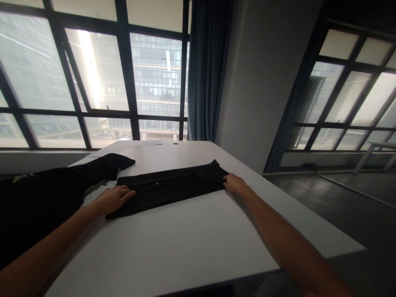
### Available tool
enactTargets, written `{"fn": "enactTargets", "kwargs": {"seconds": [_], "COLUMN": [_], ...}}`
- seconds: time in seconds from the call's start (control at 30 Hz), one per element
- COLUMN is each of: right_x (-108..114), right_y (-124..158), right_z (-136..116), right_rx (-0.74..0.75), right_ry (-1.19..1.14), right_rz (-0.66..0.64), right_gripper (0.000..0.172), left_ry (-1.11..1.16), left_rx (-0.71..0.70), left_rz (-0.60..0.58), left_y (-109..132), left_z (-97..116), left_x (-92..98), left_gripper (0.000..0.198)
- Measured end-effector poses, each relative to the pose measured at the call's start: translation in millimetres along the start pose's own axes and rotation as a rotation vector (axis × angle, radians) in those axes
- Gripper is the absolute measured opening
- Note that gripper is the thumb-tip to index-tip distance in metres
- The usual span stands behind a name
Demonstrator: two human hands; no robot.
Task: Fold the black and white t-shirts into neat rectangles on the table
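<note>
A black cloth garment (173,185), folded into a long strip, lies across the white table (185,243). A small pale tag shows near its middle. At the strip's left end, my left hand (114,199) rests on the fabric with its fingers spread. My right hand (233,182) is at the other end, its fingers closed on the edge of the cloth. Close beside my left forearm, a larger black garment (43,202) with a small yellow and white print spreads over the table's left side.
White papers (145,143) lie at the table's far edge, near a small dark round hole (175,143). Windows and a blue curtain (207,74) stand behind. A grey pillar (256,82) rises beyond the right edge, and another white table (380,145) is far right.
</note>
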State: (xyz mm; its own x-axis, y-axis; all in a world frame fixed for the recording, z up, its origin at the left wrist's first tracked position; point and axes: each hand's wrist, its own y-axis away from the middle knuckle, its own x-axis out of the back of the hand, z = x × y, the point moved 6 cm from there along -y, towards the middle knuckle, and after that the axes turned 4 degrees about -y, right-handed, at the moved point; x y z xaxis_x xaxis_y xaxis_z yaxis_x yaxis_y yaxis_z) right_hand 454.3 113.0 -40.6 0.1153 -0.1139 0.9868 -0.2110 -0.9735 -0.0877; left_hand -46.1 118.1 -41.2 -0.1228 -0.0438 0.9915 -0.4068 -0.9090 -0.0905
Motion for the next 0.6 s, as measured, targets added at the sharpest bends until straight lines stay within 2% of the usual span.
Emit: {"fn": "enactTargets", "kwargs": {"seconds": [0.07,0.17,0.27,0.37,0.47,0.53,0.6], "right_x": [4.8,5.9,-3.1,-12.8,-13.7,-9.3,-6.0], "right_y": [6.6,15.5,20.6,19.7,15.5,14.7,17.2], "right_z": [-13.8,-40.9,-57.8,-56.5,-48.7,-45.6,-48.2], "right_rx": [0.015,0.110,0.178,0.156,0.105,0.057,0.029], "right_ry": [0.026,-0.012,-0.043,0.002,0.048,0.067,0.054], "right_rz": [0.034,0.020,-0.086,-0.145,-0.061,0.036,0.072], "right_gripper": [0.036,0.044,0.054,0.060,0.058,0.052,0.047], "left_ry": [-0.009,-0.015,-0.014,-0.016,-0.019,-0.016,0.001], "left_rx": [-0.041,-0.084,-0.025,0.014,0.014,-0.005,-0.015], "left_rz": [0.087,0.163,0.048,-0.064,-0.051,-0.009,0.042], "left_y": [-2.7,-7.6,-12.0,-11.2,-7.7,-5.2,-3.0], "left_z": [3.9,0.9,-11.1,-16.6,-10.6,-1.7,7.0], "left_x": [2.4,-6.3,-24.5,-32.1,-23.5,-13.5,-2.6], "left_gripper": [0.062,0.064,0.075,0.080,0.078,0.072,0.065]}}
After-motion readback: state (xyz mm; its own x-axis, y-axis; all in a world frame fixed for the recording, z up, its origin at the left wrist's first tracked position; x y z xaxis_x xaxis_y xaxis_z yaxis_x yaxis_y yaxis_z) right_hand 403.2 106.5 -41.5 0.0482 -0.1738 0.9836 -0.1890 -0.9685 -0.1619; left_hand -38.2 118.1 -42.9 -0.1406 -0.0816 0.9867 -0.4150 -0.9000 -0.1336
